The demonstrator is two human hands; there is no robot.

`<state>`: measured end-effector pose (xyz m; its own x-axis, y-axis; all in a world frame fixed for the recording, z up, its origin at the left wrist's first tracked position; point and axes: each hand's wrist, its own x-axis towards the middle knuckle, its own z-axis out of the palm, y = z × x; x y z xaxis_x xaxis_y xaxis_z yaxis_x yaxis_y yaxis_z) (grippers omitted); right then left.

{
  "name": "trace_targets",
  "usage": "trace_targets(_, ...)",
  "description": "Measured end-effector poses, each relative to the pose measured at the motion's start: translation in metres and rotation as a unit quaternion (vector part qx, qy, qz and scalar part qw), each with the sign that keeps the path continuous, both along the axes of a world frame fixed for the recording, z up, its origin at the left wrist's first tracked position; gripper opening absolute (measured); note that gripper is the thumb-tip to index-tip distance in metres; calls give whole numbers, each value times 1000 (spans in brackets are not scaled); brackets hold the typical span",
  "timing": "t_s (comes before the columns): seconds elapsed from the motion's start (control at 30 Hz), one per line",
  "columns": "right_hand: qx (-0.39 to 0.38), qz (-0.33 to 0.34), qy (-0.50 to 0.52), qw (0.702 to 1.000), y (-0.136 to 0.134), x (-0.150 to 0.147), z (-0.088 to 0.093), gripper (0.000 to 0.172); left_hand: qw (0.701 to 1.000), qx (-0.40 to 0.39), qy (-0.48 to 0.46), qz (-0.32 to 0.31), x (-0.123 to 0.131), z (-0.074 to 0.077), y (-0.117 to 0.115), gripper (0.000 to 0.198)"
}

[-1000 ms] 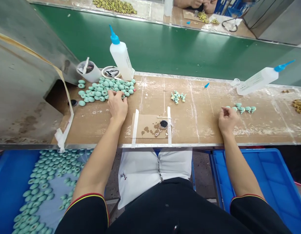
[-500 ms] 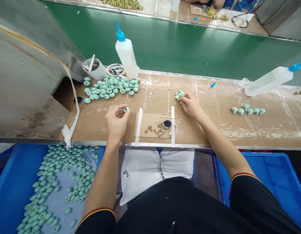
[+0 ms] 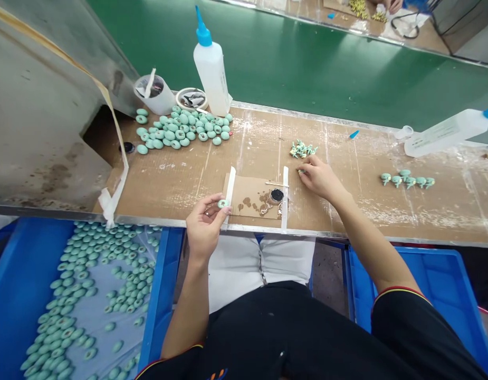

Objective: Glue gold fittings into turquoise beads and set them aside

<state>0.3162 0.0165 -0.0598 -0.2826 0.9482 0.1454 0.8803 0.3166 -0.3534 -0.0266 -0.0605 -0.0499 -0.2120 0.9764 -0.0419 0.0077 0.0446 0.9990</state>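
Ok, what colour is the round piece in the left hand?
The piece is pale turquoise, clearest in the head view.

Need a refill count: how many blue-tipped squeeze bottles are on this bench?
2. One squeeze bottle stands upright behind the teal discs; the other lies on its side at the right. More may be out of view.

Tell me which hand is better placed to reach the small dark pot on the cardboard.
Right, probably: the right hand sits just beyond the white tape strip beside the small dark pot, while the left hand is farther off, holding a teal disc.
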Motion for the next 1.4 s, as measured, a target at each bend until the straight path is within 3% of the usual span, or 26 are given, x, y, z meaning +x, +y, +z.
trace_targets(0.17, -8, 36, -12, 999, -13, 4, 3, 29, 1000, 20, 6, -16, 1, 4, -7, 30)
trace_targets(0.33, 12, 48, 33, 998, -9, -1, -3, 31, 998, 34, 3, -61, -4, 8, -9, 25)
trace_targets(0.57, -1, -46, 140, 989, 0, 3, -9, 17, 991, 3, -101, -86, -1, 11, -9, 38)
trace_targets(0.87, 25, -147, 163, 975, 0, 12, -14, 27, 990, -16, -106, -92, -6, 12, -9, 35)
trace_targets(1.0, 14, -170, 189, 967, -2, 14, -13, 23, 988, -19, -123, -90, -5, 10, -11, 33)
trace_targets(1.23, 29, -135, 174, 975, -9, 11, -5, 12, 982, -48, -151, -106, 1, 7, -15, 36)
trace_targets(1.33, 21, -131, 203, 970, -20, -2, 8, 13, 980, -55, -154, -116, 3, 9, -16, 36)
trace_targets(1.4, 18, -92, 220, 971, -32, -15, 23, 13, 979, -59, -155, -122, 3, 10, -17, 35)
